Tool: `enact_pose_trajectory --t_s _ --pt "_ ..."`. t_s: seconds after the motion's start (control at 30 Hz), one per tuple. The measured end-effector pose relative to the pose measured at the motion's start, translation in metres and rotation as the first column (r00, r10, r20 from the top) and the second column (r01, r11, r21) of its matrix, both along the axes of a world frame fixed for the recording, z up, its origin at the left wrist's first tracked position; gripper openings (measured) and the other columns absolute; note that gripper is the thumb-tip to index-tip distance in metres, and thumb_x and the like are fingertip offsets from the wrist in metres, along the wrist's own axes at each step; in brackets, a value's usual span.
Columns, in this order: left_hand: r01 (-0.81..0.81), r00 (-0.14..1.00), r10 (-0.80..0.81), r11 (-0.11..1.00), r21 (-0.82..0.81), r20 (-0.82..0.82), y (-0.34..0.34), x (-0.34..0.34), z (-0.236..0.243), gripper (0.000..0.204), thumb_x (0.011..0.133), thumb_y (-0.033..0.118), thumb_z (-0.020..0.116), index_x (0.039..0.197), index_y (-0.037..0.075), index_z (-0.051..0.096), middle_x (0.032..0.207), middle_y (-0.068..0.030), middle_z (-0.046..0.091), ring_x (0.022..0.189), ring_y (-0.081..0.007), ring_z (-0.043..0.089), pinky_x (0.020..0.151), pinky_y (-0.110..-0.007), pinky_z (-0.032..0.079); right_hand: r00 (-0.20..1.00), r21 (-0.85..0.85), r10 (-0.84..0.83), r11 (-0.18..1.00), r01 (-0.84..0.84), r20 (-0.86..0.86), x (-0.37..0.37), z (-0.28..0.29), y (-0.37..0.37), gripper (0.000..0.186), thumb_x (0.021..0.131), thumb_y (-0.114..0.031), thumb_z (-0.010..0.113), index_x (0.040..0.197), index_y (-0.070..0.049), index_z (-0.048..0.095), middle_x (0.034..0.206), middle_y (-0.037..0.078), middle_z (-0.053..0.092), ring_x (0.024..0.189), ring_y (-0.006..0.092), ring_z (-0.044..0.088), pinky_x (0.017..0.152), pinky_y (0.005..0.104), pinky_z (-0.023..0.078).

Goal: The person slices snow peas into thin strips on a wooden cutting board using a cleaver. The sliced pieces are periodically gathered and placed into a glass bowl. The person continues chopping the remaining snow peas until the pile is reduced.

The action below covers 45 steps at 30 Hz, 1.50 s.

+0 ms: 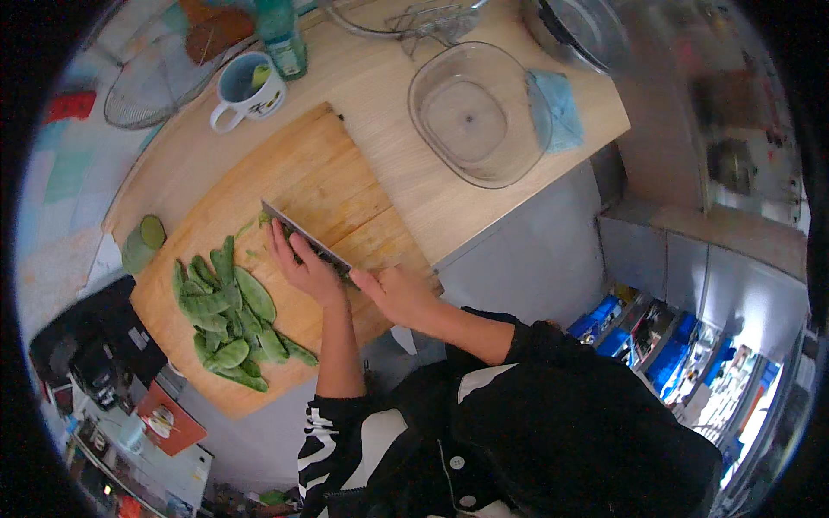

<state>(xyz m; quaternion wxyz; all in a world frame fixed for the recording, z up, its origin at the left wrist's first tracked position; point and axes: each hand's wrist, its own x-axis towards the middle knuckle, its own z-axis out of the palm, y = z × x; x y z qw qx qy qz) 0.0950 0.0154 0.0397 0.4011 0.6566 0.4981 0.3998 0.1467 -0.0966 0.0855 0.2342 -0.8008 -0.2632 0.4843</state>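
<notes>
My right hand (399, 295) grips the handle of a kitchen knife (306, 236) over the wooden cutting board (345, 173). Its blade slants away to the upper left. My left hand (304, 269) lies alongside the blade, fingers stretched out with a gap between them and the tips close to the metal. Whatever lies beneath that palm is hidden. Small green scraps (251, 226) are scattered by the left fingertips. To the left of my hands, a loose heap of flat green bean pods (226, 312) covers part of the board.
A cut green vegetable piece (143, 244) rests at the board's left edge. Beyond stand a patterned mug (250, 88), a green bottle (281, 39) and a wire strainer (151, 86). A clear container (471, 121) and a blue cloth (557, 110) sit near the counter's right edge.
</notes>
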Motion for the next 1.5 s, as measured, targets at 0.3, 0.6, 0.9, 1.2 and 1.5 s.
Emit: enact_pose_trajectory --t_s 0.3,0.6,0.9,1.2,1.5 --pt "0.060 0.989 -0.057 0.998 0.017 -0.135 0.005 0.002 0.031 0.032 0.089 0.012 0.044 0.116 -0.005 0.052 0.124 -0.0177 0.047 0.117 -0.0279 0.042 0.099 -0.035 0.029 0.982 0.197 -0.158 0.965 0.175 -0.102 -0.009 0.024 -0.004 0.057 0.092 -0.042 0.035 0.067 0.005 0.056 0.056 0.024 0.051 0.051 0.0322 0.053 0.051 0.0415 0.038" --pt "0.247 0.969 -0.236 0.937 0.246 -0.072 -0.001 0.065 0.108 0.029 0.086 0.007 0.049 0.112 -0.001 0.056 0.123 -0.0164 0.049 0.114 -0.0287 0.046 0.096 -0.036 0.034 0.813 0.231 -0.447 0.804 0.548 -0.372 0.023 0.083 -0.024 0.055 0.091 -0.041 0.038 0.067 0.005 0.053 0.055 0.017 0.052 0.056 0.0246 0.055 0.055 0.0380 0.042" --pt "0.485 0.787 -0.558 0.823 0.297 0.262 -0.056 0.244 0.078 0.026 0.081 0.008 0.054 0.107 0.004 0.059 0.119 -0.0124 0.052 0.116 -0.0298 0.043 0.098 -0.039 0.033 0.674 0.317 -0.739 0.641 0.699 0.007 0.144 0.093 -0.070 0.073 0.089 -0.059 0.018 0.043 -0.008 0.040 0.038 0.002 0.039 0.033 0.0124 0.040 0.035 0.0256 0.031" --pt "0.736 0.573 -0.182 0.543 -0.405 0.799 -0.038 0.269 0.030 0.051 0.093 0.038 0.034 0.124 0.000 0.043 0.124 -0.0156 0.048 0.120 -0.0260 0.039 0.103 -0.035 0.025 0.515 0.261 -0.834 0.462 0.848 -0.199 0.177 0.099 -0.113 0.069 0.087 -0.062 0.024 0.059 -0.005 0.050 0.041 0.001 0.039 0.032 0.0123 0.037 0.035 0.0261 0.031" --pt "0.809 0.552 -0.056 -0.207 -0.551 0.832 -0.025 0.260 0.060 0.053 0.091 0.047 0.035 0.103 0.000 0.056 0.104 -0.0101 0.059 0.091 -0.0257 0.058 0.090 -0.041 0.040 0.255 0.032 -0.638 0.339 0.940 -0.726 0.208 0.080 -0.111 0.058 0.085 -0.064 0.030 0.085 -0.009 0.048 0.044 -0.003 0.029 0.033 0.0088 0.026 0.037 0.0234 0.024"
